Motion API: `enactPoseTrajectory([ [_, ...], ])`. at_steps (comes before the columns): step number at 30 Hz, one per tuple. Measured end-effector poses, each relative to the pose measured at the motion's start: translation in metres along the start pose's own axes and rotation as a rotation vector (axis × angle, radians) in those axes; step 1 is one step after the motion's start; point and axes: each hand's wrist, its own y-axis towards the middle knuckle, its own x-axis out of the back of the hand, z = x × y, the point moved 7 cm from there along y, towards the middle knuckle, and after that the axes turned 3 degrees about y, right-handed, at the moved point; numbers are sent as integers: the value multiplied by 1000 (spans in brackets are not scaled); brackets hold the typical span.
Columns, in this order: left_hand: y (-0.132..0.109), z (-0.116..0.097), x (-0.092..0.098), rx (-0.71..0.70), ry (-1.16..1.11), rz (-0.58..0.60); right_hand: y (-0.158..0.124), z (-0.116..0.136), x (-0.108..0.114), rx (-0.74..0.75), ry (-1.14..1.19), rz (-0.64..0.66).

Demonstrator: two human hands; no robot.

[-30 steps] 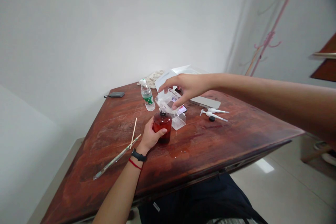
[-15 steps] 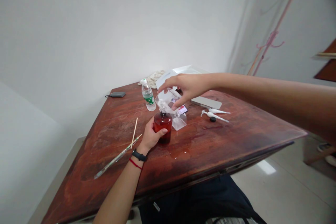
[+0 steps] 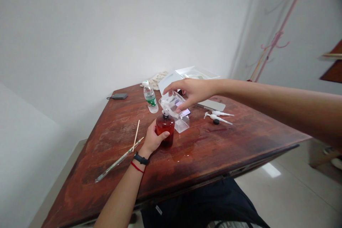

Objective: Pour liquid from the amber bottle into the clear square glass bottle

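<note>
Red-brown bottle (image 3: 165, 131) upright on wooden worktop (image 3: 227, 139), left hand (image 3: 153, 137) clamped round it.
Right hand (image 3: 193, 91) pinches a clear plastic container (image 3: 171, 104), tipped just above the bottle's neck (image 3: 165, 115); holding that tilt steady looks like the need.

Just below the left hand (image 3: 153, 137), a black band with a flat oblong face (image 3: 141, 158) circles the wrist, and a thin red cord (image 3: 137, 167) sits next to it, further down the forearm. The right hand (image 3: 193, 92) and forearm are bare. Well below the left hand, dark clothing (image 3: 197, 203) carries a small white tag (image 3: 159, 210).
</note>
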Motion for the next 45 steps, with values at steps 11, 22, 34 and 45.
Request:
enactPoseTrajectory([
  [11,-1,-5,-1,54,12,-13,-42,-17,-32,-269,193,-153],
  [22,-2,-3,-4,65,19,-14,-88,-28,-90,-372,640,-387],
  [34,-3,-3,5,84,71,-63,-155,-42,-186,-449,894,-502],
  [45,-6,22,44,80,216,-227,-186,-56,-189,-538,396,-429],
])
